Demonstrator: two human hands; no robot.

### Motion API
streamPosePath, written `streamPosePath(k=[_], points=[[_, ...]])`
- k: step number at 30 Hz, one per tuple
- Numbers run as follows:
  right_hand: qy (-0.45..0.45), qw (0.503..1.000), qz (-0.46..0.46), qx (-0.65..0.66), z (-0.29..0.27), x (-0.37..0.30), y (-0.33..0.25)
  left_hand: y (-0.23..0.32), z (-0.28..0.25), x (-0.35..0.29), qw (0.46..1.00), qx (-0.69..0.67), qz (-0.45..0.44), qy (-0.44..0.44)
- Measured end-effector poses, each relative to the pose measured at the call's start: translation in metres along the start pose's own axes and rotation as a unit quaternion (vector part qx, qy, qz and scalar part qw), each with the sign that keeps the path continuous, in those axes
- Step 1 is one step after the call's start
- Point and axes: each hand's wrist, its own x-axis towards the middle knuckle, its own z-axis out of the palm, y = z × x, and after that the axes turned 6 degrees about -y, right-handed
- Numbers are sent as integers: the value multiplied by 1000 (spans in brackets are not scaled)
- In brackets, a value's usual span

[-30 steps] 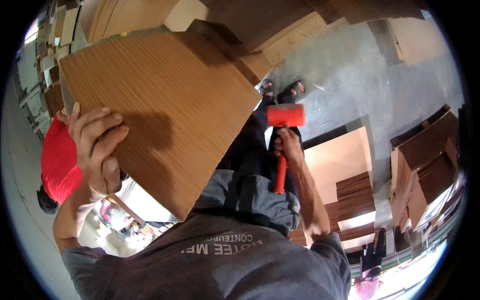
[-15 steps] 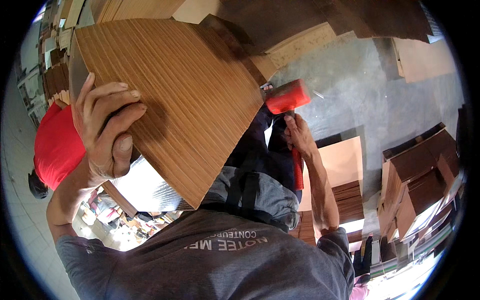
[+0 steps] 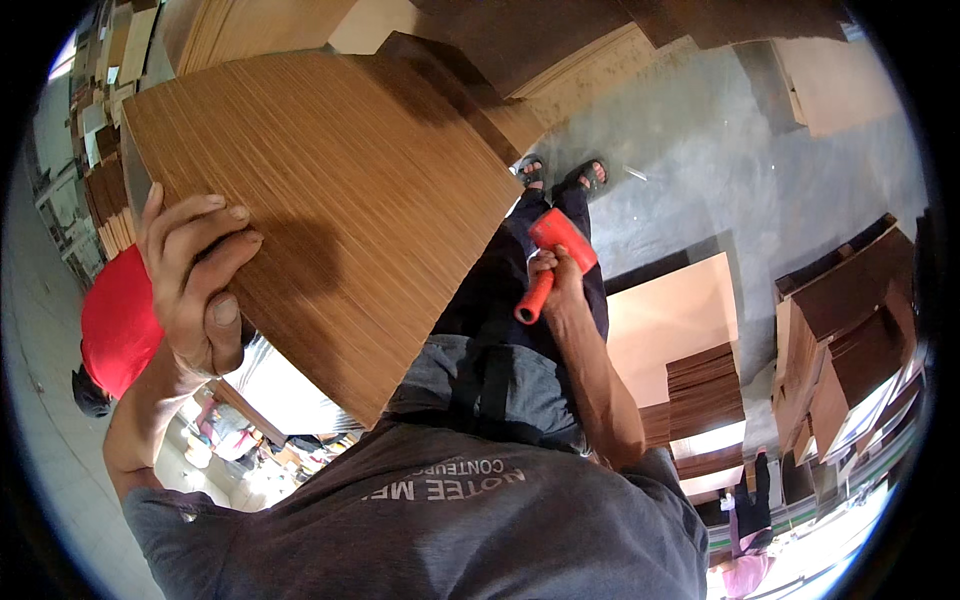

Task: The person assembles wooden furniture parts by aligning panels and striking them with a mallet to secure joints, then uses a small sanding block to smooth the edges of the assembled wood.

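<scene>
A large brown wood-grain panel (image 3: pixel 350 220), forming the top of a box-like piece, fills the middle left. My left hand (image 3: pixel 200 285) grips its left edge, with bent fingers lying over the top face and the thumb near the front edge. Closed around the handle of a red mallet (image 3: pixel 562 240) is my right hand (image 3: pixel 556 268). The mallet is held over my legs, right of the panel and apart from it, its handle end toward my body.
Stacked boards (image 3: pixel 705 390) lie to the right, and brown box-like pieces (image 3: pixel 850 320) stand beyond them. More dark panels (image 3: pixel 500 45) stand at the far side. A person in red (image 3: pixel 120 320) is at the left, behind my arm. Grey floor (image 3: pixel 690 150) shows right of my feet.
My right hand has brought the mallet nearer my body and left, turning its head and handle. The view has shifted slightly. My left hand keeps its hold on the panel.
</scene>
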Motion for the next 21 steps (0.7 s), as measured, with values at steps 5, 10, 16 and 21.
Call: streamPosePath(k=[5,10,16,21], points=[[-61,993,102,2,12,9,40,-1,0,1,1000,1,5,-1],[-7,998,43,-44,0,0,38,-1,1,0,1000,2,-2,5],[-35,998,38,-19,17,-1,43,2,-1,2,1000,1,-1,7],[-54,997,-15,-50,25,-20,62,2,0,0,1000,4,-2,6]])
